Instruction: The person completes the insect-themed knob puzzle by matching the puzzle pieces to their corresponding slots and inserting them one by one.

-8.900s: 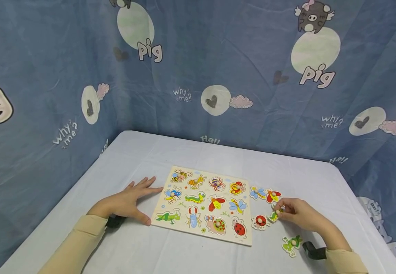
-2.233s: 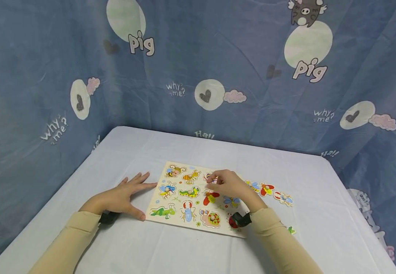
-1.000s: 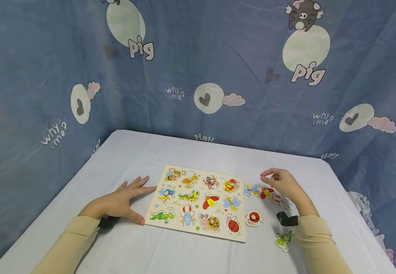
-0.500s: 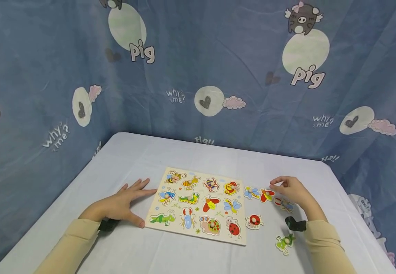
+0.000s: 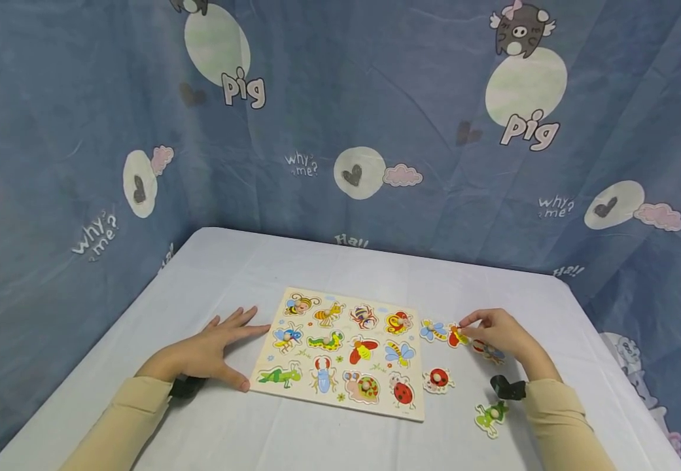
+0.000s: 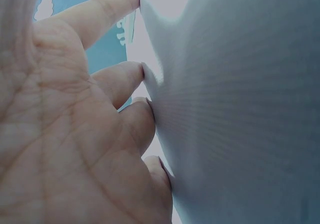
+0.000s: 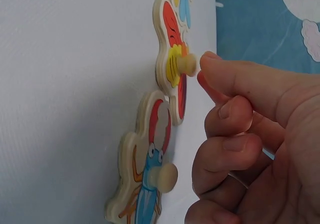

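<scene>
A wooden knob puzzle board (image 5: pixel 352 327) with insect pictures lies on the table. My left hand (image 5: pixel 213 347) is spread flat at its left edge, with fingertips on the white cloth in the left wrist view. To the right of the board, my right hand (image 5: pixel 502 330) is over a red-winged, yellow-bodied insect piece (image 5: pixel 456 336). In the right wrist view, its thumb and index finger are parted beside that piece's wooden knob (image 7: pixel 188 64); a small gap shows. Close below the hand lies a blue stag beetle piece (image 7: pixel 150 184), partly hidden in the head view.
A dragonfly piece (image 5: pixel 432 330) adjoins the red-winged one. A ladybug piece (image 5: pixel 437 379) lies beside the board's right edge, and a green grasshopper piece (image 5: pixel 490 420) nearer the front. White cloth (image 5: pixel 316 261) covers the table; a blue printed curtain (image 5: pixel 293 209) hangs behind.
My right hand was over the board, then moved right to the loose pieces and has now lowered to the red-winged piece. My left hand has stayed at the board's left edge.
</scene>
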